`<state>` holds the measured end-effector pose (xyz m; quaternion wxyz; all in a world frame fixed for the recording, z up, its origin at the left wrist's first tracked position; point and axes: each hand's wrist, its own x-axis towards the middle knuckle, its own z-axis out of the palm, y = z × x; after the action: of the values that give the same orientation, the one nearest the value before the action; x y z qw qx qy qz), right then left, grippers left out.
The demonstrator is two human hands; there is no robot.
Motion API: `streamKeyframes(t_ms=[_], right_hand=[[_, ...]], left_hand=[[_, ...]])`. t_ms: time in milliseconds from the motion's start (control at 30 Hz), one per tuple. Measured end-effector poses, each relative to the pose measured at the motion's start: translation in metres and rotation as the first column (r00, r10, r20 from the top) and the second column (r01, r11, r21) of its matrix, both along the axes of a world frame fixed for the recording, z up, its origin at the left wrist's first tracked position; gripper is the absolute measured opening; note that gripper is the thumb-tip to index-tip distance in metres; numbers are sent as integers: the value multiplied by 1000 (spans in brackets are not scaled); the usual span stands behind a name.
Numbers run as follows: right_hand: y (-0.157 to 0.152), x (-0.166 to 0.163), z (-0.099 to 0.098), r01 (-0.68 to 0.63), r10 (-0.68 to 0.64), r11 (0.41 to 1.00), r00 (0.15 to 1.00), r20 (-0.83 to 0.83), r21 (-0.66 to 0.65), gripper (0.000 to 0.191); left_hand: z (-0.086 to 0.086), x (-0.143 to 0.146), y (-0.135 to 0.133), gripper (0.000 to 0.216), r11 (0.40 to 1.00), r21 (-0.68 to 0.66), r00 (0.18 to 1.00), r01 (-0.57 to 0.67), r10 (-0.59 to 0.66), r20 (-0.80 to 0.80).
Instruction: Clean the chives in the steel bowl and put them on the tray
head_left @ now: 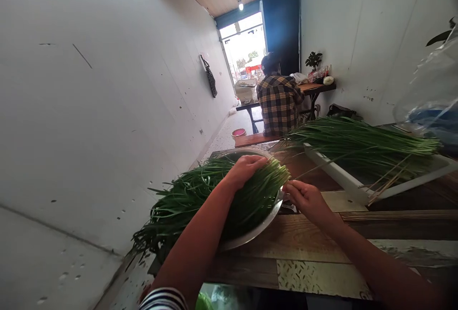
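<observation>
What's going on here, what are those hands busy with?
A person's left hand lies over a bundle of long green stalks in a metal basin on a table. The right hand is pinched by the pale stem ends; what it grips is unclear. More stalks lie in a white tray. Someone in plaid sits beyond.

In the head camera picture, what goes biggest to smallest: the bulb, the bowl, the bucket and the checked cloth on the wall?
1. Bowl
2. Cloth
3. Bucket
4. Bulb
The bowl is nearest the camera, so real sizes may differ.
</observation>
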<state>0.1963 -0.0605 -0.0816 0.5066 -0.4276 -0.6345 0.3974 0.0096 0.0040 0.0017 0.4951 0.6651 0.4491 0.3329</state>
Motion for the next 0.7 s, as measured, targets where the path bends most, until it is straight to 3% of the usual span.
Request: streamKeyframes(t_ms=[100, 233, 367, 467, 567, 700], right_hand=[[0, 0, -2, -28, 28, 1000, 999, -17, -2, 34], [-2, -2, 0, 0, 0, 1000, 1000, -21, 10, 37], [-16, -4, -1, -11, 12, 999, 1000, 20, -44, 37], [-38, -7, -9, 71, -68, 997, 995, 75, -39, 35], [-59, -9, -20, 210, -215, 976, 969, 119, 54, 37], [-68, -11, -26, 226, -251, 956, 960, 125, 185, 33]], left_hand=[[-5, 2, 2, 39, 996, -34, 993, -80, 82, 82], [1, 7, -6, 36, 994, -60, 994, -96, 99, 53], [23, -9, -4, 33, 997, -72, 994, 5, -13, -105], [27, -28, 17, 27, 996, 82, 959, -17, 39, -280], [14, -29, 42, 22, 946, 323, 894, -31, 170, -415], [-13, -7, 56, 14, 907, 354, 794, 228, 37, -607]])
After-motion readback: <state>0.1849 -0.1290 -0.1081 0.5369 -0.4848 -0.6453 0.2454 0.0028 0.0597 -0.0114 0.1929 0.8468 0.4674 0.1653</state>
